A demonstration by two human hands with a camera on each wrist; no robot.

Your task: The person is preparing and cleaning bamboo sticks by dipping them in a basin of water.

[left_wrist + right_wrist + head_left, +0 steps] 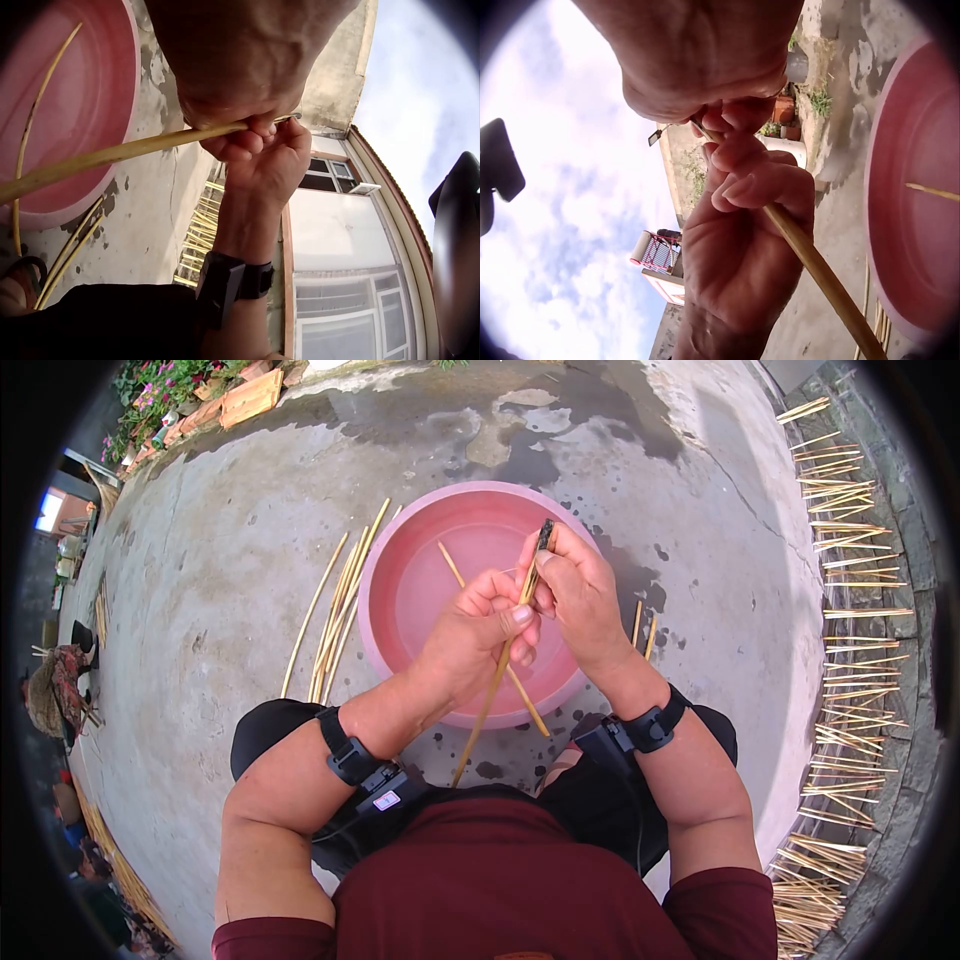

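Both hands meet over a pink basin (374, 610) and hold one long tan stalk (487, 705). My left hand (470, 630) pinches the stalk below its upper end, thumb lying along it. Just above, my right hand (582, 592) grips the upper end with thumb and curled fingers. A narrow blackish piece (545, 536) shows at that end, between the right thumb and fingers; I cannot tell whether it belongs to the stalk. From there the stalk slants down toward the lap. Another thin stalk (450, 564) leans across the basin, partly hidden behind the hands.
Several loose stalks (345, 595) lie on the concrete left of the basin, and two more (650, 635) on its right. A long row of stalks (850, 613) lines the right edge. Flower pots (205, 410) stand at the far left; a seated person (60, 690) is at the left edge.
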